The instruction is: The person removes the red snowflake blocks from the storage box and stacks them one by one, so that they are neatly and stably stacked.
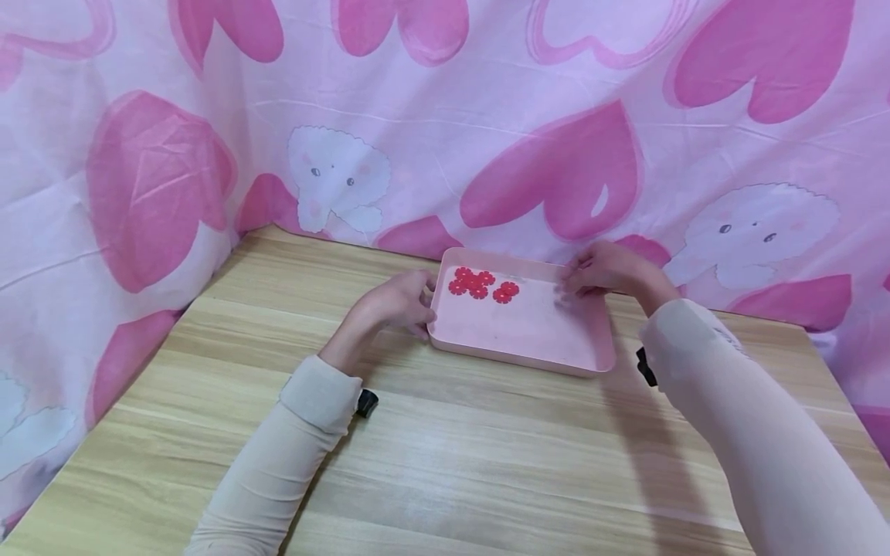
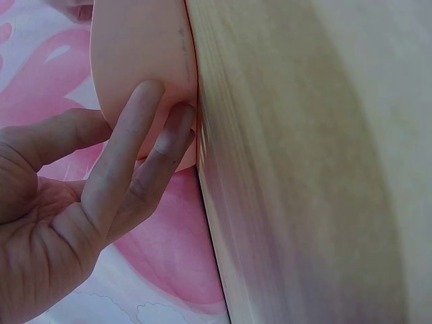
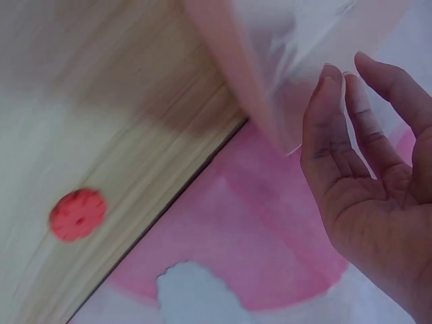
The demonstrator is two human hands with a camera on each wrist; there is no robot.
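Observation:
My left hand (image 1: 398, 300) holds the left front corner of a shallow pink tray (image 1: 514, 324). In the left wrist view its fingers lie against the outside of the tray wall (image 2: 145, 54), while another digit meets the rim. Inside the tray, toward the back left, are several red, notched flower-shaped discs (image 1: 473, 283), some overlapping, with a smaller group (image 1: 506, 293) beside them. Over the tray's back right corner is my right hand (image 1: 601, 269), its fingers loosely bent. Nothing shows between those fingers (image 3: 327, 115) in the right wrist view.
One more red disc (image 3: 79, 214) lies on the wooden table (image 3: 128, 81) outside the tray, near the table's edge. A pink heart-patterned curtain (image 1: 417, 154) hangs right behind the table and along its left side. The tray sits close to that back edge.

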